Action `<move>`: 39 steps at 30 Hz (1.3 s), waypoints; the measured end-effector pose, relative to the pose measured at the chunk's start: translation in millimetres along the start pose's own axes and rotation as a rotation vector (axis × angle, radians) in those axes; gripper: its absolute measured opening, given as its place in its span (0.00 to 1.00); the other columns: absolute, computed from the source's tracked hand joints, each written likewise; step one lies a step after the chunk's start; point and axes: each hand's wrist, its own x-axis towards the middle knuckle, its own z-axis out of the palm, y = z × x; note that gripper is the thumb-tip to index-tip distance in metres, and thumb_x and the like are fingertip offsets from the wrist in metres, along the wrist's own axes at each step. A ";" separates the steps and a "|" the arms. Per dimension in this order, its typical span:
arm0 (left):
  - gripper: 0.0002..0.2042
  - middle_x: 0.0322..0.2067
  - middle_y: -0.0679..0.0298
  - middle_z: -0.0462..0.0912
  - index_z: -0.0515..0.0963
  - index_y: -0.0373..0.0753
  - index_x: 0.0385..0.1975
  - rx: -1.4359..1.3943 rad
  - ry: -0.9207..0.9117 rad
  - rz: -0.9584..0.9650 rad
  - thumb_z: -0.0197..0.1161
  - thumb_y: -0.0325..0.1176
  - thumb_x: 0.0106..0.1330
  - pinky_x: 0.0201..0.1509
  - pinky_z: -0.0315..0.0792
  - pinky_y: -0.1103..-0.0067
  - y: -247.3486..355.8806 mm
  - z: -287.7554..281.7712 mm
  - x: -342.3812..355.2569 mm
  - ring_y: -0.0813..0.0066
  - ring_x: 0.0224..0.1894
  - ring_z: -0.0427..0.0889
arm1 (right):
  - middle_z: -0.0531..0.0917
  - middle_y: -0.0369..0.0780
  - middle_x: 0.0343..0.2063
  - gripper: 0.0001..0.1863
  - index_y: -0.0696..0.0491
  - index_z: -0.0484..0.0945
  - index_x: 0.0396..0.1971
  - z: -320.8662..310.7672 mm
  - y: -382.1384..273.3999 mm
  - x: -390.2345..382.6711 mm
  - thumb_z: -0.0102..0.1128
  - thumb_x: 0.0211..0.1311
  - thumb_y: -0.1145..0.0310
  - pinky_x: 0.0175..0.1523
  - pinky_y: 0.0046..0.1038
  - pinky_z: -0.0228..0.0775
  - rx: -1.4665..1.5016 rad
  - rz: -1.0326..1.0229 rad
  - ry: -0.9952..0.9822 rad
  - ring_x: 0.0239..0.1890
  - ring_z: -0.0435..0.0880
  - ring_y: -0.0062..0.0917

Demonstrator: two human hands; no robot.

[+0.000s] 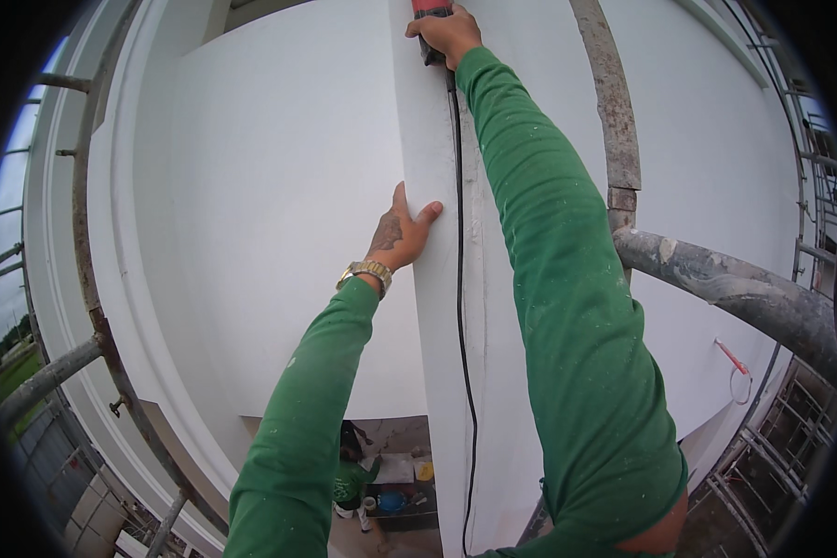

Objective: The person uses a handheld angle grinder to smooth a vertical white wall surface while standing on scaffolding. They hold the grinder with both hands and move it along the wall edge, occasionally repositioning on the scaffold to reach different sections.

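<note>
At the top of the head view, my right hand (451, 35) grips a red and black corded power tool (430, 11) against a vertical white strip of wall (435, 139); part of the tool is out of frame. Its black cord (460, 307) hangs down the strip beside a rough, patched line. My left hand (402, 232) is lower and left, fingers apart, resting on the strip's left edge with nothing held.
Rusty scaffold tubes stand left (93, 232) and right (623, 121), with a thick horizontal tube (725, 274) beside my right arm. A red-handled item (730, 353) is at the lower right. Through a gap below, a co-worker in green (349, 479) is near a yellow container (424, 470).
</note>
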 end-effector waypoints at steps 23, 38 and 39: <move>0.44 0.58 0.34 0.77 0.50 0.27 0.75 0.022 -0.006 -0.003 0.56 0.57 0.73 0.64 0.76 0.63 -2.7 0.6 4.1 0.46 0.58 0.83 | 0.81 0.42 0.18 0.08 0.61 0.83 0.26 -2.6 16.0 -22.8 0.66 0.50 0.70 0.19 0.36 0.69 0.009 -0.041 0.007 0.16 0.79 0.30; 0.45 0.60 0.33 0.75 0.49 0.26 0.75 0.029 -0.009 -0.017 0.56 0.58 0.73 0.66 0.74 0.63 -4.7 1.5 6.5 0.44 0.61 0.80 | 0.81 0.43 0.19 0.09 0.63 0.82 0.29 -5.8 10.9 -45.0 0.68 0.51 0.72 0.18 0.35 0.67 0.028 0.037 -0.011 0.16 0.78 0.28; 0.45 0.60 0.33 0.75 0.49 0.26 0.75 0.028 -0.014 -0.023 0.56 0.58 0.73 0.66 0.74 0.63 -5.1 0.9 6.6 0.44 0.61 0.80 | 0.81 0.43 0.19 0.09 0.63 0.82 0.29 -5.6 9.4 -48.0 0.68 0.52 0.72 0.18 0.35 0.67 0.033 0.043 -0.011 0.16 0.78 0.28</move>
